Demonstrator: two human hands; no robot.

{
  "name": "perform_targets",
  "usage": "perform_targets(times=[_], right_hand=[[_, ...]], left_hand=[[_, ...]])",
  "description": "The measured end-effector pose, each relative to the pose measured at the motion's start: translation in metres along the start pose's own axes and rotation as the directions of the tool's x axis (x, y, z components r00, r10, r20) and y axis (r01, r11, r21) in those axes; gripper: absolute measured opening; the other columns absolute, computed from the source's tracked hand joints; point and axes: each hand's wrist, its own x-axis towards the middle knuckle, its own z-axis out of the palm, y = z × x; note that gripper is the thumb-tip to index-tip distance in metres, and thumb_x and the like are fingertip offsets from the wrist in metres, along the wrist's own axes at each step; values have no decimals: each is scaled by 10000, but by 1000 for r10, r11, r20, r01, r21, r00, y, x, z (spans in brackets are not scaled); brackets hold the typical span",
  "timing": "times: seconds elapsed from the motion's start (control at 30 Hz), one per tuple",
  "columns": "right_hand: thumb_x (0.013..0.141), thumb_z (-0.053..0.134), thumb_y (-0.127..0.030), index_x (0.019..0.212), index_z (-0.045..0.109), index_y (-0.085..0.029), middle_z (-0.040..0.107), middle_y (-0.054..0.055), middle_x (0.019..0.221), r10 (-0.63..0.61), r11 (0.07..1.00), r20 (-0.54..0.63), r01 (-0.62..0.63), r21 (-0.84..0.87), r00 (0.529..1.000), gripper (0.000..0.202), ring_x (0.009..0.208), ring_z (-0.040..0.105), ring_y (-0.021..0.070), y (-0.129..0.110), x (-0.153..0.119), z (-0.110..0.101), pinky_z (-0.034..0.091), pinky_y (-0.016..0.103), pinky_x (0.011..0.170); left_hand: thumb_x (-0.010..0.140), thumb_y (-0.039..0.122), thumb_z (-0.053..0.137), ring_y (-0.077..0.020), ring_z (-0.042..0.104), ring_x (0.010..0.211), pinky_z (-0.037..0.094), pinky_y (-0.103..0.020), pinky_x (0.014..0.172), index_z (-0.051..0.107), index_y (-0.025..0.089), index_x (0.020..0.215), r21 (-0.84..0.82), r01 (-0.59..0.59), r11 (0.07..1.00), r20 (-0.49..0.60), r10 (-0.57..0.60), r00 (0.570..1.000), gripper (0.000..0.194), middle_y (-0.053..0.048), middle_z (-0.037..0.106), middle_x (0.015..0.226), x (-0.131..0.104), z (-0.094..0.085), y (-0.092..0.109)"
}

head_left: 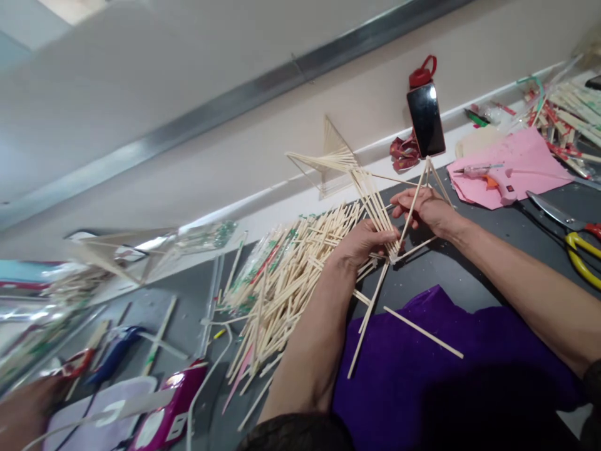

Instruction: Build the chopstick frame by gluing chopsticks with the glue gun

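My left hand (pixel 369 241) is closed around a frame of pale wooden sticks (pixel 375 199), its thumb pressed on a fan of sticks near a lower corner. Whitish glue-like stuff shows at that corner. My right hand (pixel 426 210) is inside the frame's right part, behind a slanting stick, with its fingers curled together; what they pinch is too small to make out. Beneath the hands, a loose stick (pixel 422 332) lies across a purple cloth (pixel 399 376). A large heap of loose sticks (pixel 291 275) lies left of my left hand.
A pink glue gun (pixel 504 181) rests on pink paper (pixel 539 160), with yellow-and-red-handled scissors (pixel 575 241) beside it. A phone (pixel 426 119) leans against a red-capped bottle (pixel 421 75). Another stick frame (pixel 328 156) stands by the wall. Another person's hand (pixel 32 401) is at lower left.
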Motion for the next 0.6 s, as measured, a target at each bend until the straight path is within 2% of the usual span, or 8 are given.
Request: perform_targets(times=[0.13, 0.23, 0.3, 0.37, 0.4, 0.47, 0.53, 0.6], right_hand=[[906, 468, -85, 920, 618, -140, 647, 24, 786, 36, 993, -94, -46, -112, 995, 161, 557, 566, 71, 0, -6, 12, 450, 178, 468], [898, 458, -84, 1071, 616, -148, 668, 80, 999, 21, 921, -93, -56, -385, 995, 244, 786, 650, 127, -1, -16, 15, 532, 240, 674], [892, 449, -69, 1146, 609, -112, 653, 138, 1113, -58, 726, -29, 22, -687, 998, 303, 977, 642, 182, -3, -30, 16, 514, 299, 849], [881, 447, -42, 1161, 606, -35, 625, 213, 1163, -109, 395, 97, 132, -909, 989, 322, 1094, 600, 232, -11, -54, 18, 461, 342, 952], [876, 445, -33, 1153, 611, -18, 619, 229, 1161, -92, 248, 165, 183, -951, 982, 323, 1090, 599, 247, -17, -69, 19, 465, 352, 935], [899, 446, -92, 980, 677, -54, 664, 186, 959, 77, 53, 279, 275, -960, 957, 249, 846, 651, 243, -36, -99, 21, 506, 365, 759], [920, 449, -145, 877, 696, -91, 672, 144, 870, 64, 40, 380, 378, -925, 923, 256, 708, 632, 203, -63, -122, 20, 489, 341, 655], [891, 530, -169, 782, 697, -120, 666, 78, 750, -56, 222, 571, 568, -793, 819, 205, 640, 604, 147, -93, -131, 13, 461, 275, 596]], left_hand=[[480, 353, 841, -145, 617, 490, 406, -210, 437, 697, 107, 668, 13, -27, 1000, 2, 27, 1000, 341, -60, 706, 615, -1, -10, 1], [488, 361, 848, -128, 596, 462, 381, -196, 411, 704, 100, 663, 19, -39, 999, 15, 38, 999, 346, -68, 706, 607, 1, -15, 1], [499, 364, 848, -125, 590, 457, 369, -191, 402, 712, 98, 682, 18, -41, 999, 30, 41, 999, 351, -74, 707, 608, 3, -17, 0], [512, 362, 845, -126, 597, 472, 375, -191, 410, 719, 97, 700, 12, -42, 999, 48, 42, 998, 348, -76, 708, 614, 3, -18, -1], [518, 357, 844, -127, 601, 483, 380, -190, 417, 722, 96, 704, 11, -40, 999, 64, 39, 997, 342, -78, 711, 623, 3, -18, -1], [528, 340, 842, -129, 612, 507, 389, -187, 432, 726, 98, 712, 13, -37, 999, 105, 35, 994, 326, -85, 721, 648, 2, -17, -1], [540, 337, 840, -123, 609, 514, 383, -177, 432, 729, 103, 707, 18, -50, 999, 159, 46, 986, 308, -84, 726, 657, 1, -15, 1], [530, 347, 846, -109, 582, 485, 358, -168, 410, 727, 104, 672, 18, -75, 997, 207, 70, 976, 305, -77, 715, 624, -1, -12, 5]])
